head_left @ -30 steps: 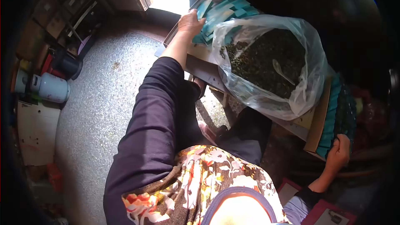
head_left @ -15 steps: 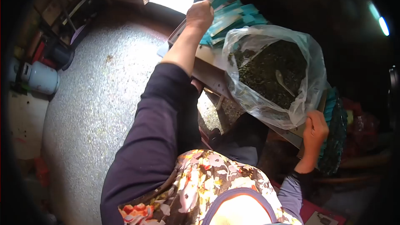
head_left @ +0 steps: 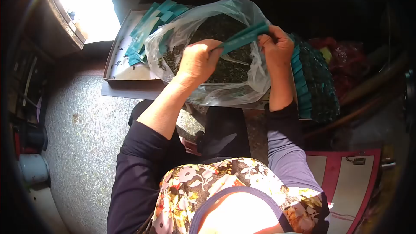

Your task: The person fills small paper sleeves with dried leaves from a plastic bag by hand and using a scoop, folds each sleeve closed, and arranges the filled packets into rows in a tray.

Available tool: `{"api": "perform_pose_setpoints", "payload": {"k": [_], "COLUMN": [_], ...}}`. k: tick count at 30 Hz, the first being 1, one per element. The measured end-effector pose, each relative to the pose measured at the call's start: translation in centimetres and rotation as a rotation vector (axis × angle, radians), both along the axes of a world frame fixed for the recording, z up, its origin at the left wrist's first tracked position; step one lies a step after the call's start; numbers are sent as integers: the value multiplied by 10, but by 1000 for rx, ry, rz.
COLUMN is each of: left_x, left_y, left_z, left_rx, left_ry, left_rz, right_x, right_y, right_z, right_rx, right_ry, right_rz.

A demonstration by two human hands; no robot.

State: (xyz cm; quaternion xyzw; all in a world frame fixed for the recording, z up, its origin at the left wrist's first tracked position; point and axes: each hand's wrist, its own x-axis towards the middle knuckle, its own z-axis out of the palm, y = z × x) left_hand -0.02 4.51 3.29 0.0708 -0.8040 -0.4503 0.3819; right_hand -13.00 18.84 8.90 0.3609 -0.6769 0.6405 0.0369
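Observation:
A folded teal strip is stretched between my two hands over an open clear plastic bag. My left hand grips its left end, and my right hand pinches its right end near the bag's right rim. Dark, leafy loose material fills the bag. On top of it lies a pale spoon-like tool, partly hidden behind the strip. Left of the bag, a pile of teal strips lies in a shallow cardboard tray.
Many teal packets are stacked right of the bag, with red plastic bags beyond. A pink-framed panel is at the lower right. A pale canister stands on the speckled floor at the far left.
My left hand has come from the teal pile to above the bag, with a strip in it. My right hand has moved up from the bag's lower rim to the strip's other end. The view has turned.

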Motion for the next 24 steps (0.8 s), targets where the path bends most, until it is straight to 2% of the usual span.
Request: {"api": "perform_pose_setpoints", "payload": {"k": [3, 4, 5, 6, 7, 8, 12, 13, 15, 16, 19, 21, 22, 24], "left_x": [1, 0, -3, -2, -1, -2, -13, -11, -8, -5, 1, 3, 2, -1], "left_y": [-3, -6, -11, -14, -15, -15, -24, -27, -34, -35, -36, -38, -41, -46], "left_z": [9, 11, 10, 12, 16, 17, 4, 5, 4, 2, 3, 2, 0, -9], "left_rx": [-48, -52, -97, -92, 42, 178, 116, 86, 60, 61, -42, -6, 74, 140], "left_ry": [-56, -49, -97, -103, -121, -137, -62, -82, -97, -101, -157, -181, -316, -222], "left_rz": [-213, -298, -371, -359, -432, -510, -229, -217, -227, -242, -170, -227, -239, -303], "right_x": [2, 4, 8, 13, 18, 25, 29, 29, 27, 20, 23, 24, 24, 25], "right_y": [3, -1, -5, -8, -9, -12, -26, -28, -32, -36, -40, -45, -44, -41], "right_z": [0, -4, -7, -6, -2, 0, 0, 1, 2, -2, -3, -5, -7, -6], "right_rx": [143, 61, 63, 30, -2, 41, 172, 176, 347, 342, 411, 279, 241, 170], "right_ry": [-28, 128, 120, 274, 430, 420, 482, 475, 565, 588, 662, 742, 774, 836], "right_rz": [-13, 15, 33, 106, 173, 235, 293, 286, 232, 280, 229, 186, 127, 115]}}
